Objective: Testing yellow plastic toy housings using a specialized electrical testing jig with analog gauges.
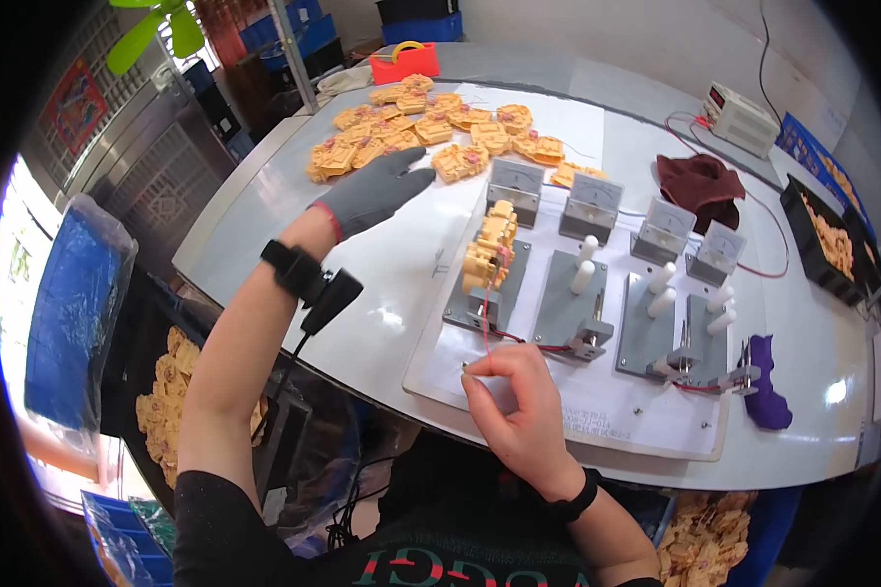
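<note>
My left hand [377, 193], in a grey glove, stretches over the table with its fingers extended and nothing in it. Its fingertips are beside a pile of yellow plastic assemblies [370, 139], nearest to a single yellow assembly [459, 162]. My bare right hand [521, 406] pinches a thin red wire [486, 328] between thumb and forefinger, low over the white board [450, 377]. That wire runs up to another yellow assembly [490, 247], which stands on the leftmost grey fixture plate [519, 284] in front of a meter [515, 191].
Right of it stand more grey plates with white pegs [662, 301] and meters [590, 205]. A dark red cloth [700, 191], power supply [740, 119] and purple cloth-like piece [768, 382] lie rightward. A red tape dispenser [404, 65] sits at the back. Bins of yellow parts [166, 401] flank the table.
</note>
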The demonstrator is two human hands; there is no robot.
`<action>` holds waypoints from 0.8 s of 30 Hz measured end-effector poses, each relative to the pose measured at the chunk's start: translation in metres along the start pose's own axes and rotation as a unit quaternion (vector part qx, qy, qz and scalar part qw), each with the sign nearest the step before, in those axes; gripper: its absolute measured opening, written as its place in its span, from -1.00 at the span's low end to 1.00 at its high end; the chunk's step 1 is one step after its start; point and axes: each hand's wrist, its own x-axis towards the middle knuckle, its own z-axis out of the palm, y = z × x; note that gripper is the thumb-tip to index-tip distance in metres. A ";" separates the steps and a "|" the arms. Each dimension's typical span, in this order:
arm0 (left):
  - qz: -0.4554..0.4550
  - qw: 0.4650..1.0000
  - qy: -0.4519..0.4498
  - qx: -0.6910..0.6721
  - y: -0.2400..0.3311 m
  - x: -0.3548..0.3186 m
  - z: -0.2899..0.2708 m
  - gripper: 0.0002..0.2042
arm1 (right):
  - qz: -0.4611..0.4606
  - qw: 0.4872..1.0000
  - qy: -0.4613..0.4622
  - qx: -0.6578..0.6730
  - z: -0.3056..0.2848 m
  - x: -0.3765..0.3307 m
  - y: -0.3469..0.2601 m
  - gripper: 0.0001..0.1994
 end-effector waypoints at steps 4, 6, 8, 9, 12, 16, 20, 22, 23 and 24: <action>-0.054 0.984 -0.038 0.166 -0.031 0.053 0.003 -0.25 | 0.080 0.995 -0.055 0.026 -0.002 0.001 -0.011 -0.91; 0.007 0.974 0.005 0.225 -0.045 0.087 0.023 -0.23 | 0.095 0.994 -0.046 0.034 -0.003 -0.001 -0.015 -0.90; -0.002 0.967 0.005 0.253 -0.049 0.110 0.041 -0.21 | 0.102 0.993 -0.056 0.014 -0.003 -0.003 -0.015 -0.90; -0.008 0.963 -0.009 0.269 -0.048 0.115 0.050 -0.20 | 0.116 0.991 -0.068 0.005 -0.003 -0.003 -0.015 -0.90; -0.040 0.960 -0.036 0.275 -0.046 0.118 0.070 -0.24 | 0.136 0.987 -0.085 0.020 -0.003 -0.001 -0.014 -0.91; -0.048 0.947 -0.002 0.317 -0.048 0.125 0.069 -0.43 | 0.135 0.987 -0.078 0.028 -0.004 0.004 -0.014 -0.92; -0.094 0.931 -0.022 0.352 -0.057 0.090 0.048 -0.54 | 0.100 0.992 -0.077 -0.001 0.004 0.008 -0.013 -0.90; -0.128 0.935 -0.033 0.330 -0.065 0.074 0.041 -0.54 | 0.071 0.995 -0.065 -0.034 0.008 0.010 -0.010 -0.89; -0.138 0.939 -0.019 0.314 -0.063 0.064 0.039 -0.49 | 0.026 0.993 -0.064 -0.093 0.010 0.010 -0.008 -0.88; -0.156 0.938 -0.002 0.311 -0.067 0.054 0.038 -0.44 | -0.015 0.987 -0.063 -0.150 0.014 0.010 -0.006 -0.88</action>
